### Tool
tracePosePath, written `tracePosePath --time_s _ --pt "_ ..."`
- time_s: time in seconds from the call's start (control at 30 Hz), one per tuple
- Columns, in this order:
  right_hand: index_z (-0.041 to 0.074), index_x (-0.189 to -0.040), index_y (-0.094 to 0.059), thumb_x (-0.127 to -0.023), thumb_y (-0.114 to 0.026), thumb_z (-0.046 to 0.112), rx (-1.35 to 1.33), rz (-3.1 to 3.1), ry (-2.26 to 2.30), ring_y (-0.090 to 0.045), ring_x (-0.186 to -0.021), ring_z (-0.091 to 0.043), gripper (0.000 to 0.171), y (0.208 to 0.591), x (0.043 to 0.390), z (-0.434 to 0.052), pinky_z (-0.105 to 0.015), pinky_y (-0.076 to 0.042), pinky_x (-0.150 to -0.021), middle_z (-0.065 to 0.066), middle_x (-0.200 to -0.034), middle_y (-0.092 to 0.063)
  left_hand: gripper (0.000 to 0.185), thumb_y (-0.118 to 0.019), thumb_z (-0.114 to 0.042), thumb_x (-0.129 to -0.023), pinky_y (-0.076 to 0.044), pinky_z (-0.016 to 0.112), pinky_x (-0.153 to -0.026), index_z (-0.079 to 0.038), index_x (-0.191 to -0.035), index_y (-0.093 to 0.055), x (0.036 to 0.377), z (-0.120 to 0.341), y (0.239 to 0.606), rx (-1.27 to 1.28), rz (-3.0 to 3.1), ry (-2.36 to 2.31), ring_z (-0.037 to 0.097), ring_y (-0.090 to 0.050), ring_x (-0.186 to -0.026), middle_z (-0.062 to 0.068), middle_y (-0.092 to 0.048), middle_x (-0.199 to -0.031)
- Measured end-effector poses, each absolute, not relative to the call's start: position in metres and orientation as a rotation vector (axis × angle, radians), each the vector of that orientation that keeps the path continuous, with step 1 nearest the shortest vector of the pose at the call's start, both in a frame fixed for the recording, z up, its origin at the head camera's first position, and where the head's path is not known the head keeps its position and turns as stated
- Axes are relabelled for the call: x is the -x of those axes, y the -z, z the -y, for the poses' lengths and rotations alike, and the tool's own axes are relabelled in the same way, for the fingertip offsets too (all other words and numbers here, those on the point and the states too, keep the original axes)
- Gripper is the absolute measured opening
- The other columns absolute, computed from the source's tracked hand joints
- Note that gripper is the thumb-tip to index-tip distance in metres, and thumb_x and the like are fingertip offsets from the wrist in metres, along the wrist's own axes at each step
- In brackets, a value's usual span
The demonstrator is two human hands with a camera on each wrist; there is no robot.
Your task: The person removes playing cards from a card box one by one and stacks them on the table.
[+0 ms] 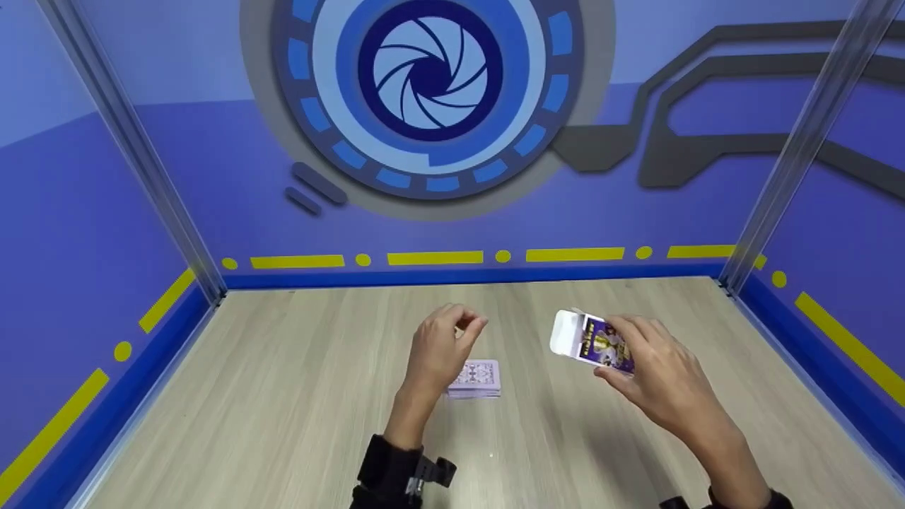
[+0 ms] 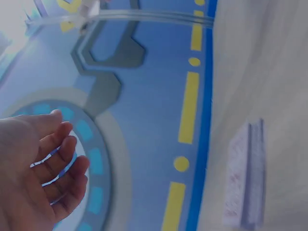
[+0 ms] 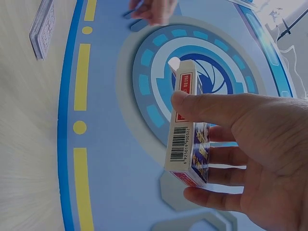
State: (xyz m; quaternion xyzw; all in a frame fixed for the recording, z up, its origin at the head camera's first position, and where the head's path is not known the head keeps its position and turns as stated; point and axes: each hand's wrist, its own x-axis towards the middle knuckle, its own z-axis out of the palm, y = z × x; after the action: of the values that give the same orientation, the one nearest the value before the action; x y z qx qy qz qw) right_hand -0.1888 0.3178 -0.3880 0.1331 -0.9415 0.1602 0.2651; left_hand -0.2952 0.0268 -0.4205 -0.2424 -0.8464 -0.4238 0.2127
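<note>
Behind the work surface rises a blue back wall [image 1: 212, 177] printed with a large circular shutter emblem [image 1: 430, 74], dark grey banding to its right and a row of yellow dashes and dots along its foot. Transparent side panels [image 1: 127, 141] close the booth at left and right. Below lies the pale wood-grain table [image 1: 283, 396]. Above the table's right half, the right hand [image 1: 661, 378] holds a card box [image 1: 594, 344] clear of the surface, thumb along one narrow side and fingers curled round the opposite side; the box's white flap stands open at the end pointing toward the left hand, and the right wrist view shows a barcode on the narrow side. Near the table's middle, the left hand [image 1: 442, 346] hovers with its fingers loosely curled, holding nothing. Just below and beside this hand, a squared deck of cards [image 1: 475, 378] rests flat on the table, patterned backs up, apart from both hands.
</note>
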Motion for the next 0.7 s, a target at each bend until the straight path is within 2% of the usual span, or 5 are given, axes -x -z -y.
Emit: tracePosePath --time_s 0.13,0.37,0.7 --pt "0.004 -0.139 -0.058 -0.076 -0.093 0.018 -0.34 2.572 -0.453 -0.06 -0.114 -0.035 0.074 0.386 0.186 -0.316 -0.059 -0.054 -0.081 -0.019 -0.132 -0.06 0.014 -0.067 -0.022 -0.102 -0.055 0.032 -0.073 -0.011 -0.097 -0.073 0.28 -0.036 0.405 0.761 2.201 1.277 0.01 -0.063 -0.081 -0.004 -0.066 -0.087" --pt "0.005 -0.143 -0.056 -0.078 -0.092 0.015 -0.336 2.607 -0.468 -0.057 -0.121 -0.038 0.075 0.383 0.185 -0.312 -0.062 -0.053 -0.088 -0.019 -0.138 -0.058 0.01 -0.065 -0.003 -0.1 -0.056 0.025 -0.074 -0.006 -0.106 -0.072 0.254 -0.056 0.392 0.924 2.133 1.46 0.01 -0.065 -0.085 0.002 -0.07 -0.096" --pt "0.008 -0.139 -0.059 -0.074 -0.094 0.008 -0.447 2.582 -0.469 -0.057 -0.122 -0.032 0.074 0.386 0.184 -0.304 -0.056 -0.054 -0.091 -0.014 -0.136 -0.059 0.008 -0.068 -0.001 -0.097 -0.054 0.02 -0.07 -0.006 -0.102 -0.064 0.232 -0.083 0.394 0.955 2.175 1.567 0.004 -0.059 -0.079 0.0 -0.066 -0.09"
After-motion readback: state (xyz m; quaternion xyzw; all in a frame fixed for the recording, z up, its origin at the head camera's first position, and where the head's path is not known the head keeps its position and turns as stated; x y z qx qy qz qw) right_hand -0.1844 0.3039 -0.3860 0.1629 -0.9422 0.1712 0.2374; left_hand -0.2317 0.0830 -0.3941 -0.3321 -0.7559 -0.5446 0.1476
